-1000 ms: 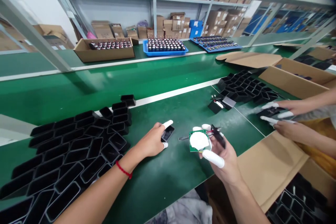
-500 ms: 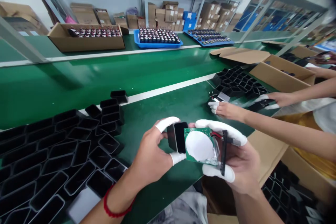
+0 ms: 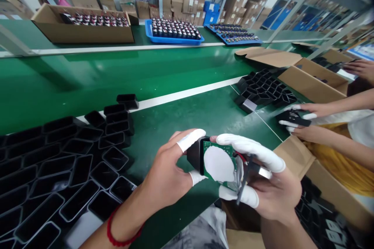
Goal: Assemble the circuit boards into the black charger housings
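Observation:
In my left hand (image 3: 172,167), which wears white finger cots, is a small black plastic case (image 3: 195,156), its open side turned right. My right hand (image 3: 263,175), also in finger cots, grips a green circuit board (image 3: 208,175) by its upper and lower edges. A white round patch (image 3: 219,163) covers much of the board. Red and black wires run from the board to a black end plate (image 3: 244,179), seen edge-on near my right palm. The board's left edge is at the case's mouth; how far inside it reaches is hidden.
Many open black cases (image 3: 77,167) crowd the green bench (image 3: 175,118) on the left; more cases (image 3: 269,85) stand at right. A co-worker's hands (image 3: 312,118) hold a black part beside a cardboard box (image 3: 315,79). Blue trays (image 3: 175,41) of components sit at the back.
The board has moved left against the case's mouth, and the end plate has tilted. The co-worker's nearer hand has drawn back right to join their other hand.

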### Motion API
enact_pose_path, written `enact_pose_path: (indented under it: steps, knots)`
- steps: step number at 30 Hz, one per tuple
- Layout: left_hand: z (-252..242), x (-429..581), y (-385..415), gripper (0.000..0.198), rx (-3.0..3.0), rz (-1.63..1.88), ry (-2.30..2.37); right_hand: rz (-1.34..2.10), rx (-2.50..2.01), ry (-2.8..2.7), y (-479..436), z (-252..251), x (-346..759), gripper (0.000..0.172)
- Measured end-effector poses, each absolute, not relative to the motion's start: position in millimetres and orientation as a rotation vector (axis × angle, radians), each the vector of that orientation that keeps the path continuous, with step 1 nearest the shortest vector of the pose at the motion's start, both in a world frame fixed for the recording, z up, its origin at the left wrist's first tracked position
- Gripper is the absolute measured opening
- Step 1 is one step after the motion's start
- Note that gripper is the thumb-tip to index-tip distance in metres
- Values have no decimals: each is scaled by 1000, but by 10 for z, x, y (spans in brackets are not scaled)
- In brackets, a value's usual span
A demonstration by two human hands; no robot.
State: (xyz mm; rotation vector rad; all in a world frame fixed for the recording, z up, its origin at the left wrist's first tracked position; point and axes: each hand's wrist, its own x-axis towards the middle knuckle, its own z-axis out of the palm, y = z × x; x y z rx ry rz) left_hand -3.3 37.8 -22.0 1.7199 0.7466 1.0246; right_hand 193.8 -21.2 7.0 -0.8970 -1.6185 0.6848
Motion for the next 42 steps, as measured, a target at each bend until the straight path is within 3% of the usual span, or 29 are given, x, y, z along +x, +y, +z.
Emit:
enact_pose_path:
  steps: [8,14,42]
  knots:
    - [-175,-21,362,54,1692,959,759,645,-954,-1659,-261,60,1964,60]
    - [-163,-9,349,50,1701,948,795,600,-1026,-1719,-259,-4,1966,71]
    - [-139,-2,337,47,1733,923,782,563,-1027,-1762,-314,-54,1954,74]
